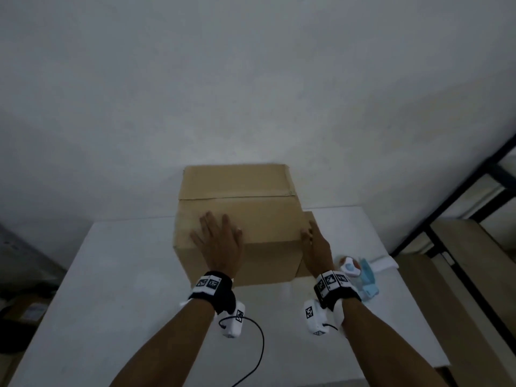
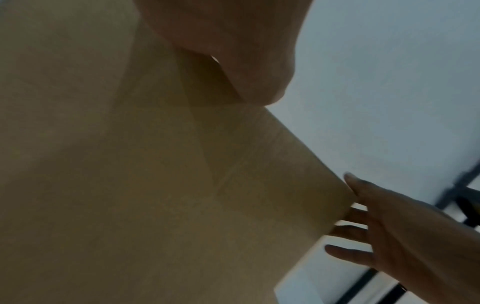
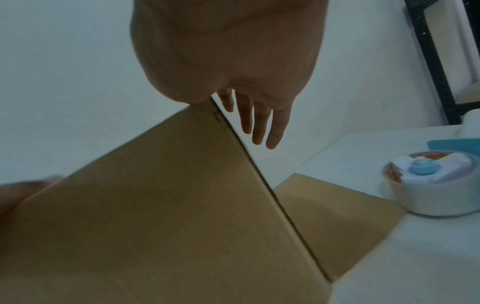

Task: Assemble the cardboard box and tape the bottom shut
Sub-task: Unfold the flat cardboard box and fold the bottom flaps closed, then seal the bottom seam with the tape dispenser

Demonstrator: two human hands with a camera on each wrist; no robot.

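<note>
A brown cardboard box (image 1: 240, 196) stands on the white table (image 1: 125, 289), its two top flaps folded shut with a seam across the middle. My left hand (image 1: 220, 236) lies flat on the near flap, fingers straight and spread. My right hand (image 1: 315, 241) rests with straight fingers against the box's right edge; in the right wrist view its fingers (image 3: 257, 123) hang past that edge (image 3: 249, 164). In the left wrist view the right hand (image 2: 384, 222) touches the box corner (image 2: 337, 195). A blue tape dispenser (image 1: 360, 275) with a tape roll (image 3: 428, 185) lies just right of my right wrist.
A loose flap (image 3: 335, 222) of the box lies flat on the table at its lower right. A black metal frame (image 1: 474, 191) and brown boards (image 1: 460, 289) stand to the right of the table. A white wall (image 1: 251, 79) rises behind the box.
</note>
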